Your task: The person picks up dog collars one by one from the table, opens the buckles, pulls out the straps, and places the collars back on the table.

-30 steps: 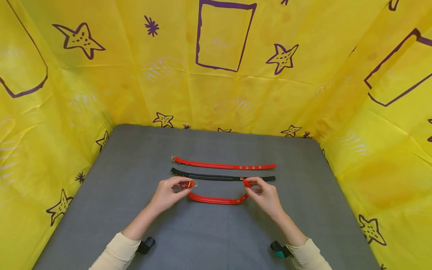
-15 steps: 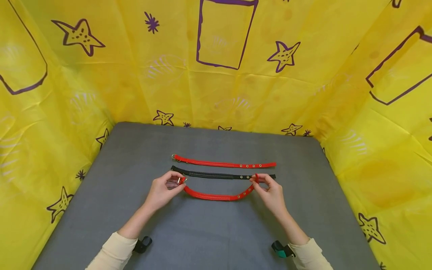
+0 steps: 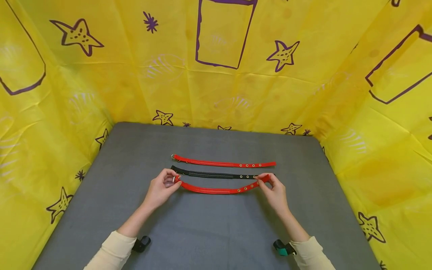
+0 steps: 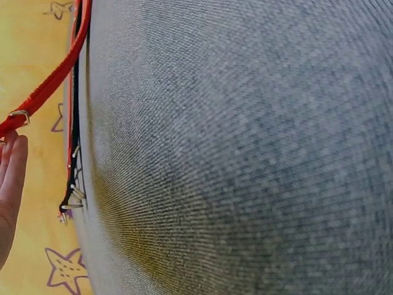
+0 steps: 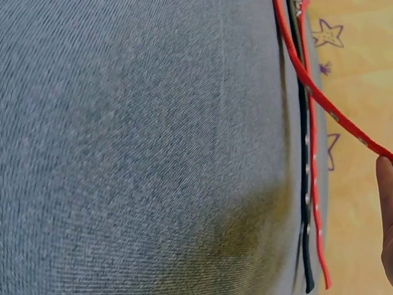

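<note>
A red collar [image 3: 212, 190] with metal eyelets is stretched between both hands, its middle sagging low over the grey table. My left hand [image 3: 161, 189] pinches its buckle end, where a metal ring [image 4: 20, 115] shows in the left wrist view. Between thumb and fingers, my right hand [image 3: 274, 192] pinches the eyelet end. Just beyond lies a black collar [image 3: 209, 174], its ends partly covered by the hands in the head view. Farther back a second red collar [image 3: 209, 163] lies straight, nearly parallel to the black one, buckle end at the left.
The grey table [image 3: 216, 232] is enclosed at the back and sides by yellow cloth [image 3: 135, 86] printed with purple stars and outlines. A dark strap [image 3: 141, 244] shows beside the left forearm, and a black and green one [image 3: 284, 248] beside the right.
Both hands have moved apart, left hand leftward and right hand rightward. The held red collar has gone from a deep curve to nearly straight and moved closer to the black collar.
</note>
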Demonstrator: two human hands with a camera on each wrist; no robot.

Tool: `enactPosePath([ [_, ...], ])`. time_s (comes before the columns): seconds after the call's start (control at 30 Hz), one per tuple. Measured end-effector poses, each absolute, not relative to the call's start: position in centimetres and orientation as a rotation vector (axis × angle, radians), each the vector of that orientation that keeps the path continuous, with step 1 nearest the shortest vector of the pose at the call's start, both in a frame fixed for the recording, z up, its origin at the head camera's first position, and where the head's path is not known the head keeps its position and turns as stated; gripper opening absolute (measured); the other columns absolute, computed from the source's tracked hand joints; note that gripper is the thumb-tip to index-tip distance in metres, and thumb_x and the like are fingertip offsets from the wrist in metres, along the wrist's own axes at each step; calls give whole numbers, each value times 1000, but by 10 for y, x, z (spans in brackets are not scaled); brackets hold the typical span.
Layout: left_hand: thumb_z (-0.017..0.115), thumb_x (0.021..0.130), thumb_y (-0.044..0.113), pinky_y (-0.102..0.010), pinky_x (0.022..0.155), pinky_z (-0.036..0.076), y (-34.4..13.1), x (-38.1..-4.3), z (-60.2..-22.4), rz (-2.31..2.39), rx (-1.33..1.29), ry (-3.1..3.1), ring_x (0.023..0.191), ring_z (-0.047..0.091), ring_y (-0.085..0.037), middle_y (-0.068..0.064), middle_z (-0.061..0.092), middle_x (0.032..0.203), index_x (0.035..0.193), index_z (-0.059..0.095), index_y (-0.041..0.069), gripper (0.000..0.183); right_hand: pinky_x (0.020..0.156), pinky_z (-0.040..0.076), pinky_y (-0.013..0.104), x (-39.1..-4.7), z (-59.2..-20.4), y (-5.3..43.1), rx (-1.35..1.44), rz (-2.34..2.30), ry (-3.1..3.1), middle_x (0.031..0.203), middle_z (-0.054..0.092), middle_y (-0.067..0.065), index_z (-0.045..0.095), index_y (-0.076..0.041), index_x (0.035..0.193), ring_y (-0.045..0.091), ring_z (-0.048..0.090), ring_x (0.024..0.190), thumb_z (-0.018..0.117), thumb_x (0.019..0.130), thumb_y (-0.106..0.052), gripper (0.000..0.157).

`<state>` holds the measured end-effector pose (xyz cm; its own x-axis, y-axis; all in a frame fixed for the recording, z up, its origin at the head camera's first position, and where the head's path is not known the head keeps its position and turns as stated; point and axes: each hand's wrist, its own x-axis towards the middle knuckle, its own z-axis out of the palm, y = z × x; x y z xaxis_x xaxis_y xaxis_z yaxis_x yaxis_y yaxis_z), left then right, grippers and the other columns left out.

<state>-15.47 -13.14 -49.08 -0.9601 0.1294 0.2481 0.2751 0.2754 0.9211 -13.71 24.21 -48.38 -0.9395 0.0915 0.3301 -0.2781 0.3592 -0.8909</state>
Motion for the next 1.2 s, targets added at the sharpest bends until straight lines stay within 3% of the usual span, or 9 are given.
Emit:
enactPosePath([
  [0.3, 68, 82, -15, -28, 75, 56, -127, -156, -488, -1739, -449, -2411, 87, 67, -40, -24, 68, 95, 103, 54, -12, 25, 77, 51, 18, -139, -488, 249, 155, 1569, -2257, 92, 70, 24, 63, 10, 96, 27, 68, 88, 65, 85, 13, 11],
  [0.53, 69, 85, -8, -20, 70, 53, -130, -168, -519, -1587, -533, -2442, 77, 65, -25, -18, 67, 95, 110, 64, -2, 27, 77, 52, 21, -139, -491, 254, 120, 1545, -2259, 93, 70, 24, 64, 11, 96, 35, 66, 89, 65, 85, 13, 11],
  [0.7, 69, 88, -3, -19, 70, 52, -134, -172, -530, -1585, -544, -2471, 76, 60, -15, -17, 67, 101, 109, 66, 4, 23, 72, 48, 18, -144, -512, 264, 82, 1479, -2274, 91, 72, 19, 66, 5, 94, 26, 67, 84, 68, 84, 11, 12],
  [0.9, 68, 89, 0, -25, 70, 52, -139, -170, -530, -1522, -519, -2539, 79, 57, -15, -7, 66, 97, 108, 66, 4, 19, 61, 44, 14, -146, -534, 276, -37, 1384, -2373, 88, 72, 4, 67, -9, 94, 7, 60, 73, 74, 83, 3, 18],
  [1.07, 70, 88, 1, -37, 77, 55, -142, -171, -532, -1371, -518, -2561, 85, 59, -17, -1, 66, 97, 104, 67, 3, 17, 60, 49, 12, -145, -540, 282, -105, 1326, -2425, 90, 72, 4, 64, -10, 95, 3, 59, 69, 77, 81, 0, 21],
  [1.2, 71, 86, 1, -38, 74, 56, -144, -171, -533, -1283, -508, -2560, 85, 62, -18, -1, 67, 97, 101, 69, 4, 15, 61, 48, 10, -145, -544, 286, -152, 1255, -2467, 91, 73, 5, 64, -9, 96, 4, 62, 70, 78, 79, 0, 24],
])
